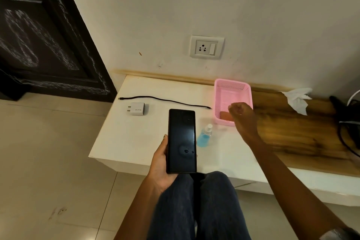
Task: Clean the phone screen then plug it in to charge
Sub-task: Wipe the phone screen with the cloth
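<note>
Half the orange cloth (226, 116) hides under blurred right hand (240, 112)

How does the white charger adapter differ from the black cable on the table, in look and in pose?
The charger adapter is a white, compact block lying on its side, pins pointing left; the black cable is thin and long, stretched almost straight across the table. The adapter lies nearer the table's front edge, the cable behind it. Both lie loose, apart, and neither is joined to the wall socket.
</note>
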Tool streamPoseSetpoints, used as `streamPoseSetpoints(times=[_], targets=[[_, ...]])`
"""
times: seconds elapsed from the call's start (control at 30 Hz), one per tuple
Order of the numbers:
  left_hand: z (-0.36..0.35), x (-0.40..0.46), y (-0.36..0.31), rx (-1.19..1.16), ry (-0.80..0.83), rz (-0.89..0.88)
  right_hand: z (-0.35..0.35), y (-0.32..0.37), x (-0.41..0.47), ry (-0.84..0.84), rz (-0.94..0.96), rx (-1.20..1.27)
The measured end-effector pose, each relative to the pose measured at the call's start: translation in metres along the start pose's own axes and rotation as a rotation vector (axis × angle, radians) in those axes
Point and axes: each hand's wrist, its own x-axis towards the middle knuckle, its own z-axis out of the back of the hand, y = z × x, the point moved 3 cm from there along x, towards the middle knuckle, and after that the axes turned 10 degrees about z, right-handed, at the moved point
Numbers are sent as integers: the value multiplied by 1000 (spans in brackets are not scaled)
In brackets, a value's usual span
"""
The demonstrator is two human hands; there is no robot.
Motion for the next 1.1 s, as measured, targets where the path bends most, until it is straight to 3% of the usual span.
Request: streamPoseSetpoints(times=[0.43,1.1], targets=[[16,28,-14,8,-26,4,-34,-71,62,361,-189,-386],[9,27,-16,21,-19,13,-43,-72,72,399,-239,-557]])
